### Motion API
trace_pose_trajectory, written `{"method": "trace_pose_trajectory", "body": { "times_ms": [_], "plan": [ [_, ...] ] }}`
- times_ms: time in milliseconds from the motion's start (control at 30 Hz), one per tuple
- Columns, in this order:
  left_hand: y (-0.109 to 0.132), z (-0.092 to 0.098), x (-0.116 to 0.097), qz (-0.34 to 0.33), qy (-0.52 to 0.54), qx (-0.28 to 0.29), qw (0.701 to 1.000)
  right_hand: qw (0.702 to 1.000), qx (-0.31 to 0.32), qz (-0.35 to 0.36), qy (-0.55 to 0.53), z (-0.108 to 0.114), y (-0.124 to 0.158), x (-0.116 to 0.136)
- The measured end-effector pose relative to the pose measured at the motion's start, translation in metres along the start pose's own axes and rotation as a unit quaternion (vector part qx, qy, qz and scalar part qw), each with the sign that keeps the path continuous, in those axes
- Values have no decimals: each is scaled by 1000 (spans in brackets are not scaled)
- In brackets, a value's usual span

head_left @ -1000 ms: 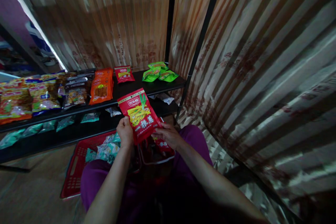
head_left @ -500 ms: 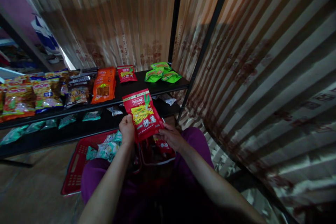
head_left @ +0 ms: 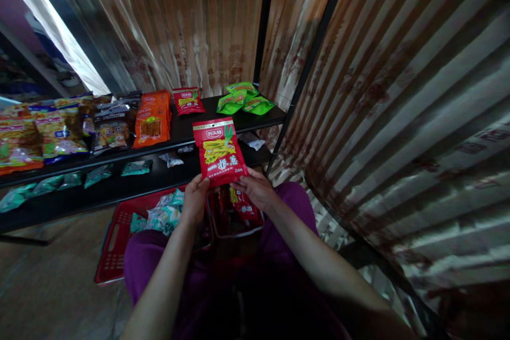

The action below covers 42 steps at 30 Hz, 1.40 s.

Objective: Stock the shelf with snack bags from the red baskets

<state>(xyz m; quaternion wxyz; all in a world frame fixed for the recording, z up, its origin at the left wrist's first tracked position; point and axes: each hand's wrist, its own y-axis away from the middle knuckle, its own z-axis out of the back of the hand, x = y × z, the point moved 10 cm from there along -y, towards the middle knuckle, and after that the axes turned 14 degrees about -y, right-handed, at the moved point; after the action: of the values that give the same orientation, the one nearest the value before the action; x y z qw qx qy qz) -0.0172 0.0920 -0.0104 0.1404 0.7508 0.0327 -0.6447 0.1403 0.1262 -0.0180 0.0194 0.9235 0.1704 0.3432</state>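
Between my hands is a red snack bag with yellow sticks and green onion printed on its front, held upright and facing me. My left hand grips its lower left corner. The lower right corner is pinched by my right hand, thumb at the front edge and fingers partly behind. Just below the bag, a container between my knees holds more red bags. A matching red bag lies on the upper black shelf, behind the one I hold.
Green packets lie at the shelf's right end. Orange packets, dark bags and yellow bags line its left part. Teal packets rest on the lower shelf. A red basket stands left; black posts and a curtain bound the right.
The red bag has turned more upright and moved slightly right and up in view. My left hand has slid from its side to the lower corner. The view has tilted a little down.
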Motion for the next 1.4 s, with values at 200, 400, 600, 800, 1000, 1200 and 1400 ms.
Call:
{"method": "trace_pose_trajectory", "body": {
  "times_ms": [200, 400, 600, 800, 1000, 1200, 1400],
  "plan": [
    [0, 7, 2, 8, -14, -23, 1000, 1000, 9, -12, 5, -2, 0, -3],
    [3, 13, 7, 12, -14, -54, 998, 1000, -3, -19, 13, 0, 1, -6],
    [2, 13, 13, 16, -16, -54, 998, 999, -36, -5, -2, 7, 0, -5],
    [-8, 15, 31, -5, -48, -72, 996, 995, -81, 57, 22, 27, 2, 0],
    [-14, 13, 10, -134, -139, -199, 961, 987, -38, 71, 136, 28, -13, 13],
    [5, -39, -33, -119, -38, -62, 990, 858, 24, 288, 425, -26, 15, 41],
    [21, -32, -41, -79, -2, -71, 994, 609, 50, 450, 651, -71, 64, 20]
  ]
}}
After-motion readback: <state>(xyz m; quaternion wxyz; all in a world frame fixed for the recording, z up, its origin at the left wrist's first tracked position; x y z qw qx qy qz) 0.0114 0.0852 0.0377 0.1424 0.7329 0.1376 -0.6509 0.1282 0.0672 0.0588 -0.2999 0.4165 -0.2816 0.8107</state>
